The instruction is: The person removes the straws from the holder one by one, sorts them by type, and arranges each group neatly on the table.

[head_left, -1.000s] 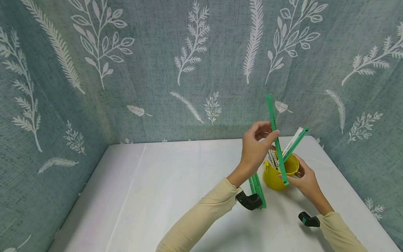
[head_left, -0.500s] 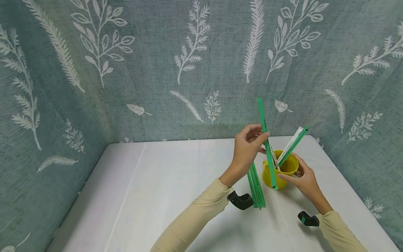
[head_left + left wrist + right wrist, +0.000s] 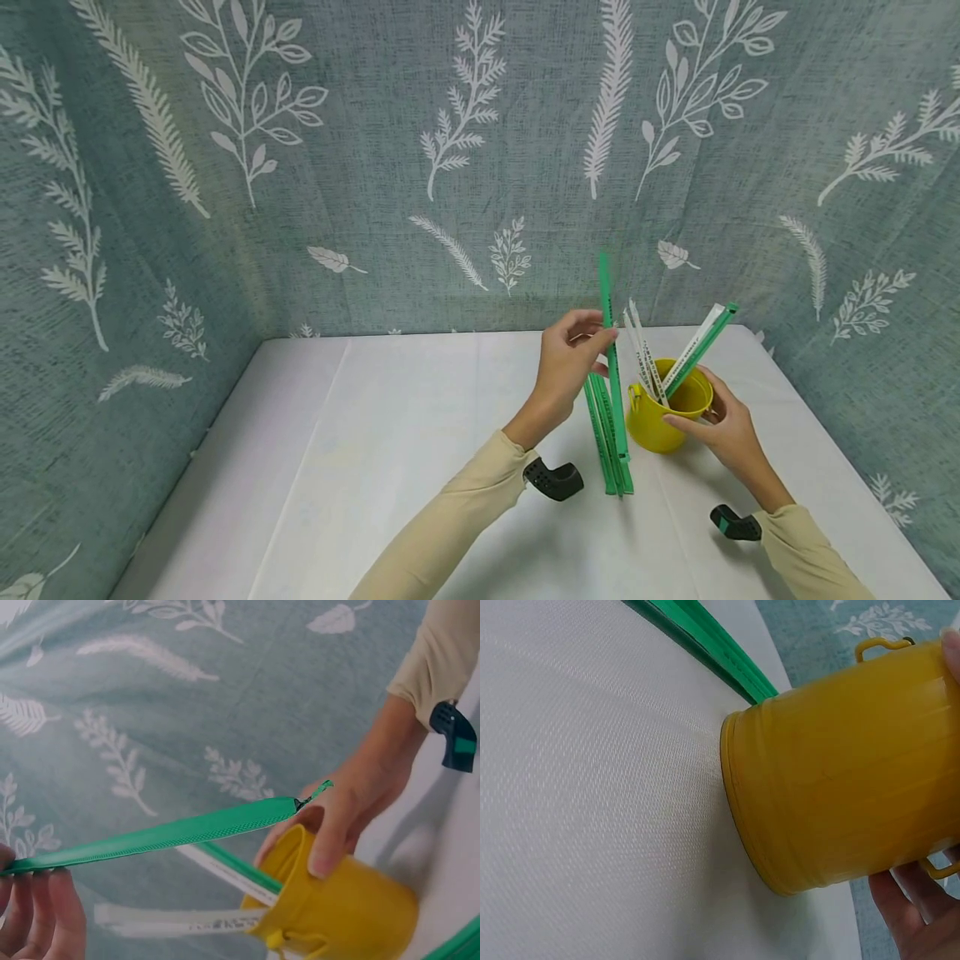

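green plastic strip (image 3: 609,350) stands nearly upright, pinched near its upper part by the left hand (image 3: 567,364), just left of the yellow bucket (image 3: 667,414). right hand (image 3: 726,433) curls its fingers (image 3: 327,855) round the bucket's rim on the white bench (image 3: 390,450). more green strips (image 3: 606,442) lie beside the bucket.

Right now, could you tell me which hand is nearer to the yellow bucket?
Right. The right hand holds the yellow bucket at its rim; the left hand pinches a green strip beside it.
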`<state>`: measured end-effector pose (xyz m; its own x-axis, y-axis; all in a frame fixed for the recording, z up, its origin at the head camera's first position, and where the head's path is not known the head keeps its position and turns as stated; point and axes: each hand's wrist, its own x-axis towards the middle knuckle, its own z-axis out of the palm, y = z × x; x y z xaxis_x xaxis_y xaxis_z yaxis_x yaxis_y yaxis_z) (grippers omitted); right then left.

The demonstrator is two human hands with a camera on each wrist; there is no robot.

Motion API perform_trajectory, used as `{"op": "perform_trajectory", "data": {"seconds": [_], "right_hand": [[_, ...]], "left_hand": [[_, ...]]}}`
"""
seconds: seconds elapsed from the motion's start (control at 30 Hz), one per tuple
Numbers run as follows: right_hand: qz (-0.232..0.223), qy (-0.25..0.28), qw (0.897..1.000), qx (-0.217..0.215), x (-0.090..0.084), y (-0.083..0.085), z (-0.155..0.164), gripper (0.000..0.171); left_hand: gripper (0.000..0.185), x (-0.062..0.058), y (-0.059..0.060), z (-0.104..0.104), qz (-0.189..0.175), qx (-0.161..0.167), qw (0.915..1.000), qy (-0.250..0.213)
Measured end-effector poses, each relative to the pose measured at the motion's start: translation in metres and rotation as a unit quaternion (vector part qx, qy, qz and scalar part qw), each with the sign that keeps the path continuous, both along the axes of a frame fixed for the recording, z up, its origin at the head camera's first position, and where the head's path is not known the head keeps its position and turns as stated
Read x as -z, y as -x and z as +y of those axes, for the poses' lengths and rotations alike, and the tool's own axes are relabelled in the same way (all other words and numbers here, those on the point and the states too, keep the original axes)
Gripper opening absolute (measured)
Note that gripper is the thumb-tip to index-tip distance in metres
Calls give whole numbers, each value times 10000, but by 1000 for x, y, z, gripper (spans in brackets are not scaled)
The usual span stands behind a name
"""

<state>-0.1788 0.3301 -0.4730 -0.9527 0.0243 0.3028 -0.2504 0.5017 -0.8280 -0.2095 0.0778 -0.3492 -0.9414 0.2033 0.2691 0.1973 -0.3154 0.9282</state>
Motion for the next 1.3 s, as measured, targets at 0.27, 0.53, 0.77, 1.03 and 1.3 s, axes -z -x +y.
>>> {"op": "perform_trajectory", "data": {"seconds": [0.27, 0.53, 0.77, 1.03, 1.3], "right_hand": [[-35, 32, 10000, -23, 3, 0, 1, 83], [-22, -11, 10000, -4, 1, -1, 0, 85], [-3, 7, 10000, 11, 0, -2, -1, 84], [-51, -58, 9999, 66, 0, -1, -1, 84], [-34, -23, 10000, 58, 1, -1, -1, 84]], "left_hand": [[25, 12, 3, -7, -329, -83, 9994, 112], [26, 25, 9, -13, -616, -163, 9977, 229], [22, 36, 11, -18, -912, -190, 9952, 294], [22, 48, 16, -19, -1225, -120, 9914, 454], [24, 62, 18, -17, -1368, -81, 9889, 568]]}}
